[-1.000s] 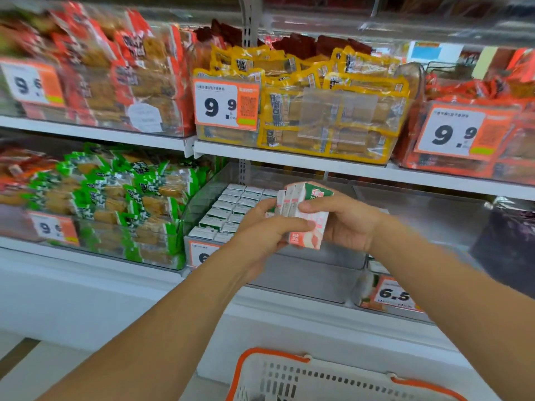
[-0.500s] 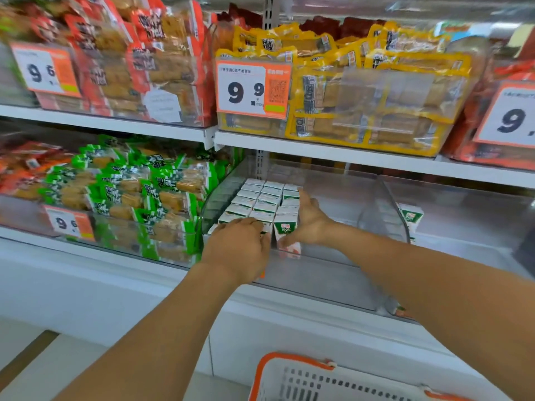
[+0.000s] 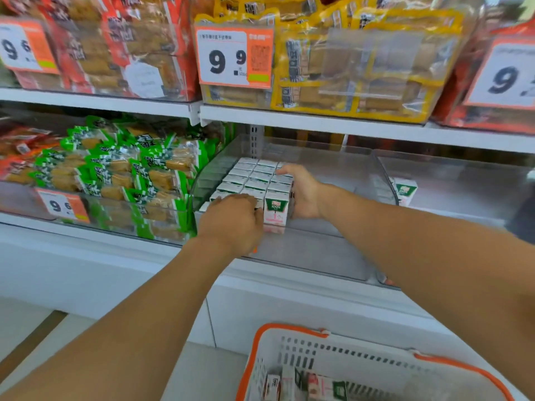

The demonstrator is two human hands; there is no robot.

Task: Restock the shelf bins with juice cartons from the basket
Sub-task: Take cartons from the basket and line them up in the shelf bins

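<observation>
Partway through, by the look of it. Clear shelf bin (image 3: 333, 169) holds a packed block of juice cartons (image 3: 254, 176), three across and several rows deep, filling only the portion under and behind the hands; the stretch of bin beyond the right hand shows no cartons.

Right hand (image 3: 304, 192): fingers straight, flat against the outer side of the block, fingertips reaching over the top of the rear rows. Reads as pressing the rows square, not gripping.

Left hand (image 3: 231, 224): at the front edge of the block, knuckles toward the camera, fingers curled down over the front row. Cannot tell whether it holds a carton or only pushes.

Front carton (image 3: 275, 211), green-and-pink face outward, stands upright between the two hands, touching the right palm.

One lone carton (image 3: 405, 192) stands in the neighbouring bin, well off to the far side of the right forearm.

Basket (image 3: 289, 337), white with orange rim, sits below both forearms; a few cartons (image 3: 327, 386) are visible lying at its bottom.

Judgement: the current batch looks seated and is being tidied. Left to do: empty the basket, fill the open part of this bin, likely the neighbouring bin too.
</observation>
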